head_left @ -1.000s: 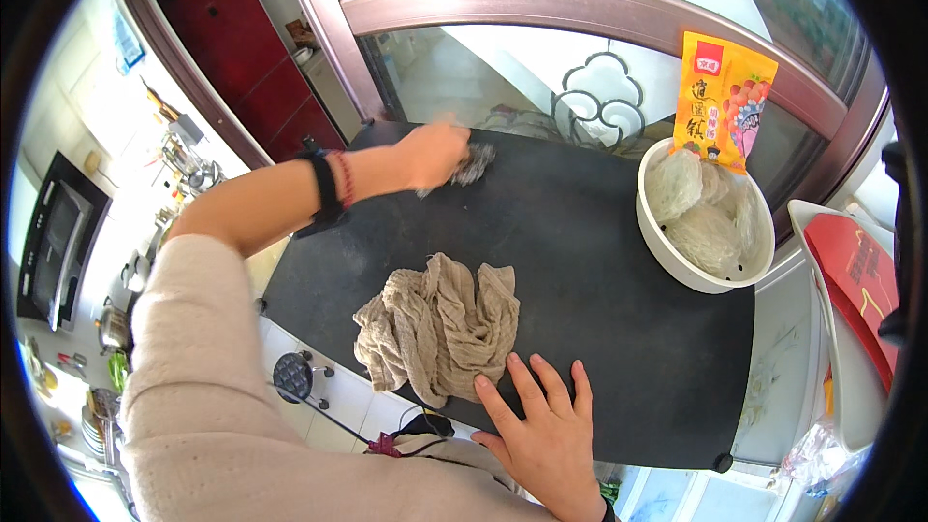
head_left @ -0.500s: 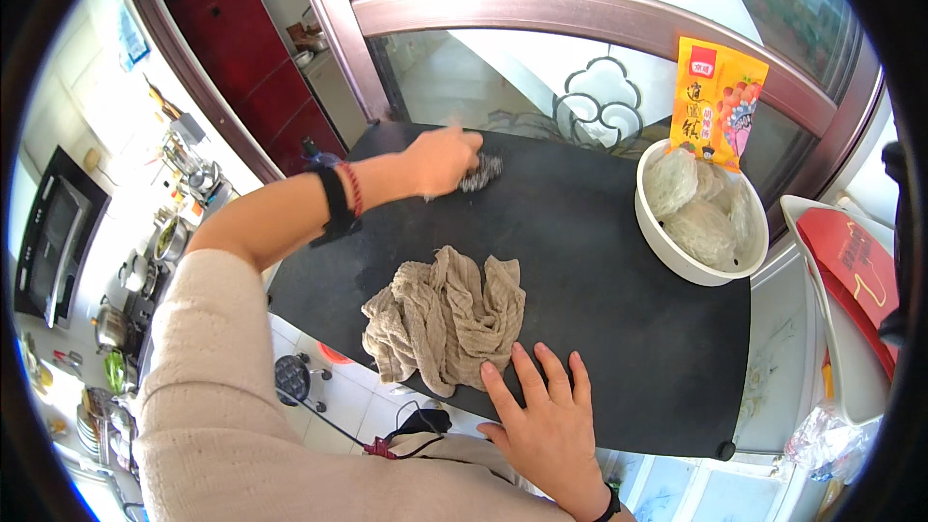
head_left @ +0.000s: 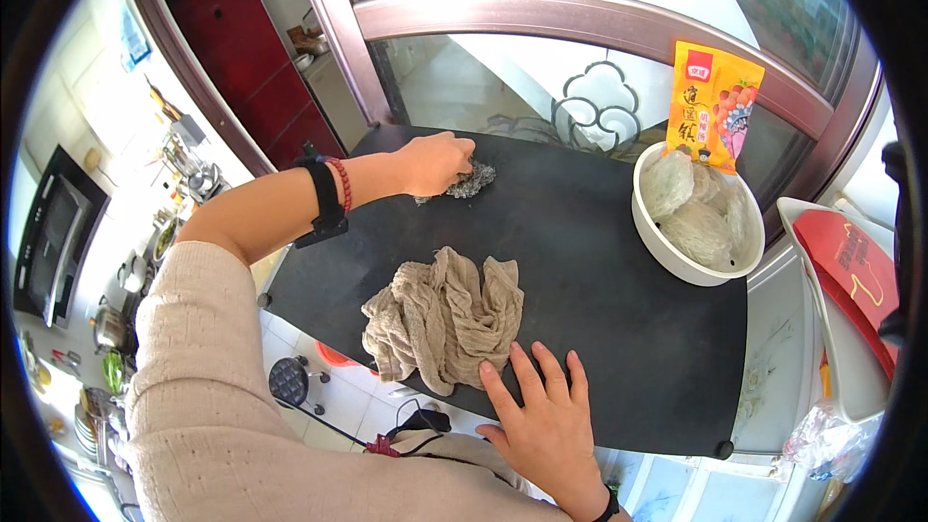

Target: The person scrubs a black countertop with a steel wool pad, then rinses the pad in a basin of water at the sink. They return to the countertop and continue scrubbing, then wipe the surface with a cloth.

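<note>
My left hand (head_left: 437, 162) is closed over a steel wool scourer (head_left: 474, 180), a silvery-grey tangled pad pressed on the far left part of the black tabletop (head_left: 590, 261). Part of the scourer is hidden under my fingers. A crumpled brown cloth (head_left: 447, 319) lies near the table's front edge. My right hand (head_left: 547, 418) rests flat on the table with its fingers spread, the index fingertip at the cloth's right edge.
At the table's right stands a white bowl (head_left: 686, 271) holding clear plastic bags and a yellow packet (head_left: 713, 101). Beyond the table's right end is a white tray (head_left: 839, 329) with a red package (head_left: 851, 266). A glass-paned frame (head_left: 599, 14) borders the far side. A black stool (head_left: 289, 382) stands below on the floor.
My left hand has shifted slightly left with the scourer and its motion blur is gone. My right hand and the cloth stay in place.
</note>
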`<action>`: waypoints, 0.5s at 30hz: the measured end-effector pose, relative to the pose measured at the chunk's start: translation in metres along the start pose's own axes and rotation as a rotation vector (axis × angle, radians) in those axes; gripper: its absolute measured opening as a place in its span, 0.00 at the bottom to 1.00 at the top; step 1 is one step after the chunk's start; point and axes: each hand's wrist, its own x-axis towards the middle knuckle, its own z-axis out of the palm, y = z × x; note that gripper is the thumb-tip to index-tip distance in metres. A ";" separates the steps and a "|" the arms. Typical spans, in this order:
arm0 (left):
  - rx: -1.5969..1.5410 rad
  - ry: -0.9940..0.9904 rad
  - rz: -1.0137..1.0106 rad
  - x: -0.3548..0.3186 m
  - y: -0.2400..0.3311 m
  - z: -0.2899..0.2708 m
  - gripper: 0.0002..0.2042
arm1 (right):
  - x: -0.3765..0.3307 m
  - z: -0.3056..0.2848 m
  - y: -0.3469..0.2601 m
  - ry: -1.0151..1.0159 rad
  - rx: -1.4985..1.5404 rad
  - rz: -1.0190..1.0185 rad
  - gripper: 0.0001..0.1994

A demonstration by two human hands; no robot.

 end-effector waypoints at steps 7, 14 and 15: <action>0.071 0.001 -0.077 0.026 -0.024 0.001 0.09 | 0.001 -0.001 -0.004 -0.011 -0.017 -0.019 0.39; -0.111 -0.061 0.107 0.007 -0.013 -0.007 0.11 | 0.001 -0.004 -0.001 -0.030 -0.003 -0.002 0.40; -0.099 -0.056 0.094 0.010 -0.016 -0.005 0.11 | 0.001 -0.004 -0.002 -0.031 -0.005 -0.004 0.40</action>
